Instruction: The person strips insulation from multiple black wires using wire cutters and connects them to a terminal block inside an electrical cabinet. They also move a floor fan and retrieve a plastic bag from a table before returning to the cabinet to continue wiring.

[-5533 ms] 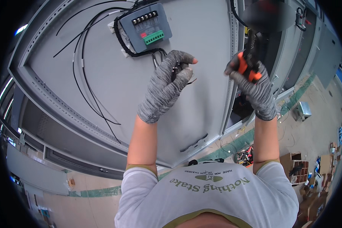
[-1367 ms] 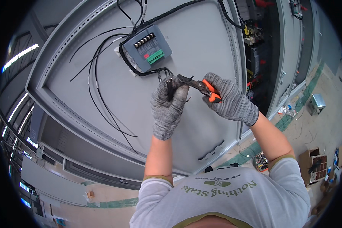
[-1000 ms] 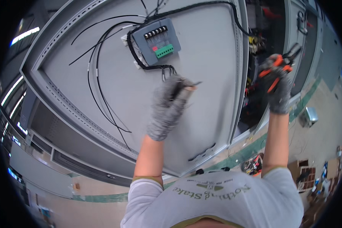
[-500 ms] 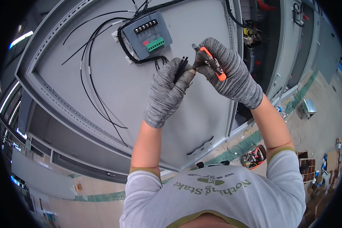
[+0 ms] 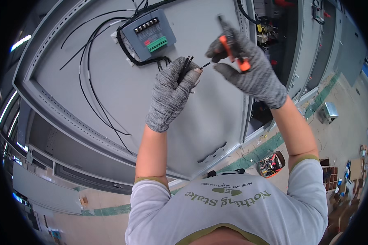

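Left fingers (image 5: 191,78) pinch black wires (image 5: 185,68) by a grey panel (image 5: 208,126). Right fingers (image 5: 229,74) grip pliers (image 5: 243,65). The floor (image 5: 347,118) holds a tool bin (image 5: 280,157).

Two gloved hands (image 5: 166,96) in play; one pair of pliers (image 5: 230,41) up there; one control box (image 5: 151,34); one green connector (image 5: 157,44); one tool tub (image 5: 275,173); one silver box (image 5: 328,112)

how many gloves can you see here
2: one grey glove on the left hand holding black wires, another glove on the right hand with orange-handled pliers. More may be hidden.
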Demonstrator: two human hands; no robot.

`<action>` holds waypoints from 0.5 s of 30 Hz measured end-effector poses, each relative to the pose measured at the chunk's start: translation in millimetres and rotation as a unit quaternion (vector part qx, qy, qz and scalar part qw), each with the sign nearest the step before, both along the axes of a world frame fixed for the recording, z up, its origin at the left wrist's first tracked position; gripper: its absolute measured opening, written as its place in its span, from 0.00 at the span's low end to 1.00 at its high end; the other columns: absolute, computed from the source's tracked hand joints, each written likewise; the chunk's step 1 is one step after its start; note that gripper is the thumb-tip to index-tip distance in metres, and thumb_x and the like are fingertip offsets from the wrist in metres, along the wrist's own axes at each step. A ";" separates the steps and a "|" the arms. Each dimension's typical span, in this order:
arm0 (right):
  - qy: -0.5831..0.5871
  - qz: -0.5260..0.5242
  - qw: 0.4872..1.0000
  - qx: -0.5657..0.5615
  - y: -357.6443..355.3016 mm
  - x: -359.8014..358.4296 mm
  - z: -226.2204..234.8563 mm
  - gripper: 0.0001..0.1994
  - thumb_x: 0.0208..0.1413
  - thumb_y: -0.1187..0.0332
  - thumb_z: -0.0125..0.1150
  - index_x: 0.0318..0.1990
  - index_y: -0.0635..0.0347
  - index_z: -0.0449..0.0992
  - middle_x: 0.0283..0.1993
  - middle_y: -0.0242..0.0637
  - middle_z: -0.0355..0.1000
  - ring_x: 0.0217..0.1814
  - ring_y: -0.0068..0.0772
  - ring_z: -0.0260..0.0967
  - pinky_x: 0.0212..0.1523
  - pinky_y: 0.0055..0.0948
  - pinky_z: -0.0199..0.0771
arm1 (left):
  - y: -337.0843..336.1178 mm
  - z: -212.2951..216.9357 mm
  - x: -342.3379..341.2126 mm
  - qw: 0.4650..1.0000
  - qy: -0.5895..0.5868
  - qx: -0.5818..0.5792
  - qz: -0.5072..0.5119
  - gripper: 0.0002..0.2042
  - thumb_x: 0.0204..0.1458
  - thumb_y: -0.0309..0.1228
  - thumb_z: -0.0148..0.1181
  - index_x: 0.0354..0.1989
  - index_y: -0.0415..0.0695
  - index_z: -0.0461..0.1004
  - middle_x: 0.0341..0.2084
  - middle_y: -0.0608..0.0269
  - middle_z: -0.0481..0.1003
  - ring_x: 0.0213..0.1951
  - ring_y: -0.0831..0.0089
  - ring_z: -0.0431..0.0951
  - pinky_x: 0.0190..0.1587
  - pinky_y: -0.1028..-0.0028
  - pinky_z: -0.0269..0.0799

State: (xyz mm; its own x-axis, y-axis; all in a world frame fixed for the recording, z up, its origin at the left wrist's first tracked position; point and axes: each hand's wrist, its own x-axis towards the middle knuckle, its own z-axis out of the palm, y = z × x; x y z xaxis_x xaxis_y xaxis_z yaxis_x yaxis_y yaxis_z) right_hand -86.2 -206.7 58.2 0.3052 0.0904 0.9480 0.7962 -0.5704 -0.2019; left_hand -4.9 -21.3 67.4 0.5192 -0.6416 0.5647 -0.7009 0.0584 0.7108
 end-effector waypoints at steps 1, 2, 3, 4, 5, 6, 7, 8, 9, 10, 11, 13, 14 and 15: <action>0.028 0.000 1.000 -0.008 6.2 0.0 3.1 0.25 0.44 0.77 0.61 0.53 0.62 0.64 0.38 0.44 0.73 0.41 0.39 0.74 0.44 0.30 0.74 | 0.3 1.9 -2.9 1.000 -0.010 0.006 0.009 0.07 0.54 0.30 0.56 0.32 0.38 0.72 0.20 0.67 0.71 0.23 0.83 0.68 0.28 0.80 0.67; 0.039 -0.029 0.999 -0.017 8.2 1.9 3.6 0.26 0.44 0.76 0.61 0.53 0.63 0.64 0.39 0.45 0.73 0.42 0.42 0.73 0.44 0.31 0.74 | 0.6 2.2 -2.9 1.000 -0.015 0.004 0.008 0.07 0.55 0.30 0.56 0.33 0.38 0.72 0.20 0.67 0.71 0.23 0.83 0.68 0.28 0.80 0.67; 0.050 -0.058 0.997 -0.026 9.3 4.7 3.3 0.26 0.43 0.75 0.62 0.53 0.64 0.64 0.39 0.46 0.73 0.42 0.45 0.73 0.44 0.32 0.74 | 1.0 2.3 -2.4 1.000 -0.019 0.001 0.008 0.07 0.55 0.29 0.56 0.33 0.38 0.71 0.20 0.67 0.71 0.23 0.83 0.68 0.28 0.80 0.67; 0.064 -0.090 0.993 -0.040 9.1 7.0 3.1 0.26 0.43 0.75 0.62 0.54 0.65 0.64 0.39 0.47 0.73 0.42 0.47 0.73 0.44 0.32 0.74 | 0.7 1.4 -1.3 1.000 -0.021 -0.006 0.005 0.07 0.55 0.29 0.56 0.33 0.38 0.71 0.20 0.68 0.71 0.23 0.83 0.68 0.28 0.80 0.67; 0.032 -0.093 0.994 -0.057 7.6 8.8 1.3 0.26 0.42 0.73 0.63 0.52 0.68 0.66 0.42 0.50 0.72 0.44 0.51 0.72 0.45 0.35 0.74 | 0.3 1.3 -1.5 1.000 -0.016 -0.013 -0.001 0.06 0.55 0.29 0.55 0.34 0.38 0.72 0.20 0.68 0.71 0.23 0.83 0.68 0.28 0.80 0.67; -0.005 -0.099 0.992 -0.084 7.7 8.1 2.7 0.26 0.42 0.73 0.63 0.52 0.68 0.66 0.43 0.50 0.71 0.44 0.51 0.71 0.45 0.36 0.74 | -0.5 1.8 -2.6 1.000 -0.011 -0.020 -0.006 0.06 0.55 0.29 0.55 0.35 0.38 0.72 0.20 0.68 0.71 0.22 0.83 0.68 0.27 0.80 0.67; -0.041 -0.101 0.988 -0.108 9.5 7.1 4.0 0.27 0.42 0.73 0.64 0.52 0.68 0.66 0.44 0.51 0.71 0.45 0.51 0.71 0.46 0.36 0.74 | 0.4 1.0 -3.4 1.000 -0.005 -0.025 -0.009 0.06 0.55 0.29 0.55 0.36 0.38 0.72 0.20 0.68 0.72 0.22 0.83 0.68 0.27 0.79 0.67; -0.078 -0.103 0.983 -0.132 10.8 6.1 5.5 0.27 0.41 0.73 0.64 0.52 0.68 0.66 0.44 0.51 0.71 0.45 0.52 0.71 0.46 0.37 0.74 | 1.3 -1.0 -2.5 0.999 -0.010 -0.034 -0.013 0.06 0.55 0.28 0.55 0.37 0.39 0.72 0.20 0.68 0.72 0.22 0.83 0.68 0.27 0.79 0.67; -0.003 -0.108 0.983 -0.149 8.9 7.1 8.4 0.28 0.41 0.72 0.65 0.53 0.68 0.65 0.45 0.52 0.70 0.46 0.52 0.70 0.46 0.37 0.74 | 1.9 -3.7 -0.7 0.999 -0.015 -0.044 -0.018 0.06 0.55 0.28 0.55 0.38 0.39 0.73 0.20 0.68 0.72 0.21 0.83 0.68 0.26 0.79 0.67; -0.008 -0.119 0.981 -0.154 9.8 7.3 8.9 0.28 0.41 0.72 0.65 0.53 0.67 0.65 0.45 0.52 0.70 0.46 0.52 0.70 0.46 0.37 0.74 | 1.8 -6.1 0.5 0.998 -0.021 -0.051 -0.024 0.07 0.55 0.28 0.55 0.39 0.39 0.73 0.20 0.68 0.72 0.21 0.83 0.68 0.26 0.79 0.67; -0.013 -0.131 0.978 -0.159 11.4 7.7 9.2 0.28 0.41 0.72 0.65 0.53 0.67 0.65 0.45 0.51 0.70 0.46 0.53 0.70 0.46 0.37 0.74 | 0.9 -8.3 1.3 0.998 -0.020 -0.060 -0.019 0.07 0.55 0.27 0.55 0.39 0.40 0.73 0.20 0.67 0.72 0.21 0.83 0.69 0.26 0.78 0.67; -0.009 -0.140 0.978 -0.156 12.6 10.1 9.4 0.29 0.41 0.71 0.65 0.53 0.67 0.64 0.44 0.51 0.70 0.45 0.53 0.70 0.46 0.37 0.74 | -1.7 -11.1 2.4 0.997 -0.019 -0.076 -0.011 0.07 0.54 0.26 0.55 0.40 0.40 0.74 0.19 0.67 0.73 0.21 0.82 0.69 0.25 0.77 0.66; 0.002 -0.136 0.980 -0.147 11.9 12.0 10.0 0.29 0.41 0.70 0.65 0.54 0.67 0.64 0.44 0.52 0.70 0.45 0.53 0.70 0.46 0.37 0.74 | -2.8 -10.7 3.4 0.997 -0.030 -0.069 -0.002 0.07 0.54 0.26 0.55 0.40 0.40 0.74 0.19 0.66 0.73 0.21 0.81 0.70 0.25 0.77 0.67; 0.012 -0.133 0.981 -0.139 11.5 12.6 9.7 0.30 0.40 0.70 0.66 0.54 0.67 0.64 0.44 0.52 0.70 0.45 0.53 0.70 0.46 0.37 0.74 | -4.0 -10.2 4.5 0.997 -0.041 -0.062 0.007 0.07 0.53 0.26 0.55 0.39 0.40 0.74 0.19 0.65 0.73 0.21 0.80 0.70 0.25 0.76 0.67</action>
